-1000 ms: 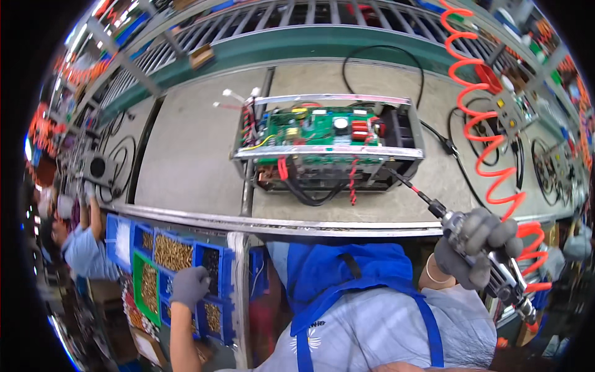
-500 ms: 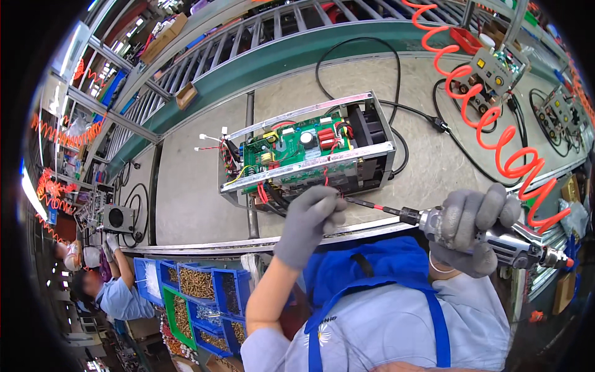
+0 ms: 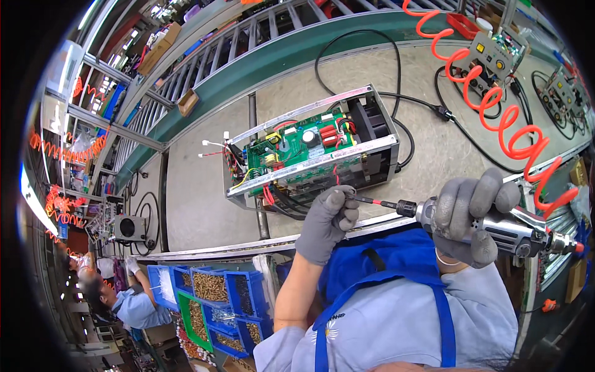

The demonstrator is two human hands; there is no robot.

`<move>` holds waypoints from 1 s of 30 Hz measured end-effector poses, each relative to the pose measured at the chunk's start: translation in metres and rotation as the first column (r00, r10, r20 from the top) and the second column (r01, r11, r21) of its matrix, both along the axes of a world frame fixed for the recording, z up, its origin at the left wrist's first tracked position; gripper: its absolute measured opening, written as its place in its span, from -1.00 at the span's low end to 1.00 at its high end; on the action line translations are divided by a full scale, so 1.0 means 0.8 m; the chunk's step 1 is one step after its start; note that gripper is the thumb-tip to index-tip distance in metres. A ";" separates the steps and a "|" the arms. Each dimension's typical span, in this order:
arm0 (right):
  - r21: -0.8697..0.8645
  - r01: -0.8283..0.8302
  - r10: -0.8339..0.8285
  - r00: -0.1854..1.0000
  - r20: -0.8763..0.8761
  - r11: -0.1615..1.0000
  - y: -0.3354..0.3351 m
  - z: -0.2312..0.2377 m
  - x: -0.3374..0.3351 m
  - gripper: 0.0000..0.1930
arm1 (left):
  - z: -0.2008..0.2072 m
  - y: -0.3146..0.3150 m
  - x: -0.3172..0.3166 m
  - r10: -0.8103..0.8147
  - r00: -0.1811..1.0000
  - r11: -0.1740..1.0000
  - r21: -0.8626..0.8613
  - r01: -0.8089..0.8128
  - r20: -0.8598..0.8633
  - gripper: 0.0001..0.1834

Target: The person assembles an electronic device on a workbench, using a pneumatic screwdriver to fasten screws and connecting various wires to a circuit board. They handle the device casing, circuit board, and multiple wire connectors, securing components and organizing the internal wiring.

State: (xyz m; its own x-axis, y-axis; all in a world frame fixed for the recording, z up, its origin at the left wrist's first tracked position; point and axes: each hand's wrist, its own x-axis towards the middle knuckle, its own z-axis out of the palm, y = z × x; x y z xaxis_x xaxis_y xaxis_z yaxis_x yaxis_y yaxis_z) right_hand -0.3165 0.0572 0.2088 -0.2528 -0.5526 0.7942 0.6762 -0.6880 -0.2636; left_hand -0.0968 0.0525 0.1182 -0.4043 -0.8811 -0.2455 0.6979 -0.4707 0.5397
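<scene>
My right hand (image 3: 466,214), in a grey glove, is wrapped round a silver air screwdriver (image 3: 511,234). Its long bit (image 3: 379,203), with a red band, points left. At the bit's tip, the gloved fingers of my left hand (image 3: 326,222) are closed in a pinch; whatever is between them is too small to make out. Just beyond both hands lies an open metal-framed power unit (image 3: 378,147). Inside it show a green circuit board (image 3: 286,149), a black fan (image 3: 367,121), and red and black wires.
A coiled orange air hose (image 3: 517,133) hangs at the right. Black cable (image 3: 443,113) runs over the workbench (image 3: 201,198) behind the unit. Blue and green bins (image 3: 230,335) of screws stand at lower left, near another person (image 3: 136,304). Similar units (image 3: 489,59) sit at far right.
The view has shifted slightly, so the unit and bins appear a little further right. My left fingers have curled in more closely at the bit's tip. The screwdriver stays in my right hand.
</scene>
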 end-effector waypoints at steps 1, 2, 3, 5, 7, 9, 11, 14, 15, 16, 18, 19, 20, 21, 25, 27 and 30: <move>-0.066 -0.083 0.080 0.995 -0.053 0.994 -0.006 0.000 -0.002 -0.62 | -0.005 -0.001 0.004 -0.022 0.999 1.000 0.008 0.023 -0.031 -0.60; -0.059 -0.071 0.068 0.996 -0.052 0.996 -0.007 -0.001 0.000 -0.61 | -0.003 -0.001 0.004 -0.019 0.999 1.000 0.000 0.019 -0.026 -0.61; -0.052 -0.059 0.056 0.997 -0.051 0.997 -0.008 -0.003 0.002 -0.60 | 0.000 -0.001 0.004 -0.016 1.000 1.000 -0.008 0.016 -0.020 -0.61; -0.076 -0.064 0.060 0.997 -0.049 0.995 -0.012 -0.006 0.002 -0.58 | 0.007 -0.001 0.001 0.002 1.000 1.000 -0.020 -0.001 0.029 -0.62; -0.056 -0.022 0.019 0.998 -0.062 0.998 -0.012 -0.006 0.000 -0.57 | 0.015 0.000 -0.003 0.033 0.993 0.999 -0.030 -0.030 0.116 -0.62; -0.060 -0.006 0.001 0.997 -0.075 0.998 -0.014 -0.004 -0.005 -0.52 | 0.023 -0.002 -0.012 0.012 0.995 1.000 -0.020 -0.010 0.104 -0.62; -0.094 -0.005 -0.006 0.993 -0.116 0.996 -0.017 0.002 -0.015 -0.49 | 0.024 -0.006 -0.019 -0.027 0.997 1.000 -0.011 0.028 0.077 -0.60; -0.121 0.008 -0.023 0.992 -0.123 0.993 -0.018 0.015 -0.024 -0.47 | 0.032 -0.020 -0.028 -0.108 0.989 0.993 -0.025 0.111 0.106 -0.52; -0.141 0.018 -0.035 0.991 -0.125 0.990 -0.021 0.018 -0.029 -0.48 | 0.048 -0.025 -0.034 -0.133 0.975 0.989 -0.043 0.143 0.176 -0.49; -0.160 0.026 -0.047 0.991 -0.127 0.987 -0.022 0.021 -0.034 -0.49 | 0.062 -0.032 -0.037 -0.154 0.957 0.983 -0.059 0.174 0.247 -0.45; -0.182 0.107 -0.135 0.980 -0.148 0.977 -0.029 0.033 -0.039 -0.49 | 0.082 -0.049 -0.033 -0.177 0.852 0.902 -0.266 0.341 0.493 -0.33; -0.202 0.145 -0.181 0.969 -0.171 0.969 -0.034 0.043 -0.045 -0.48 | 0.091 -0.054 -0.039 0.043 0.731 0.824 -0.439 0.360 0.681 -0.31; -0.204 0.198 -0.236 0.954 -0.185 0.959 -0.038 0.048 -0.050 -0.48 | 0.098 -0.064 -0.044 0.296 0.566 0.703 -0.577 0.416 0.769 -0.30; -0.146 0.274 -0.300 0.932 -0.202 0.950 -0.040 0.052 -0.051 -0.49 | 0.107 -0.083 -0.035 0.677 0.295 0.373 -0.661 0.651 0.674 -0.25; -0.028 0.303 -0.296 0.898 -0.325 0.952 -0.057 0.062 -0.055 -0.49 | 0.110 -0.155 -0.052 0.942 -0.003 0.173 -0.478 0.861 0.336 0.02; -0.017 0.300 -0.285 0.886 -0.364 0.954 -0.066 0.066 -0.046 -0.48 | 0.097 -0.178 -0.060 0.898 -0.104 0.278 -0.368 0.888 0.427 0.09; 0.002 0.261 -0.235 0.873 -0.428 0.965 -0.073 0.069 -0.039 -0.49 | 0.131 -0.191 -0.074 0.711 -0.170 0.332 -0.113 0.937 0.682 0.12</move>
State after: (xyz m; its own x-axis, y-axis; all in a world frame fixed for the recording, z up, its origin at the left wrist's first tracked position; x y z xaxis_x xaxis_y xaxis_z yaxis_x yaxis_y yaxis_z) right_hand -0.3474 -0.0012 0.2641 -0.0372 -0.5638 0.8251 0.3019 -0.7934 -0.5286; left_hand -0.1559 -0.1001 0.2230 -0.6815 -0.7319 0.0011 -0.7246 0.6749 0.1394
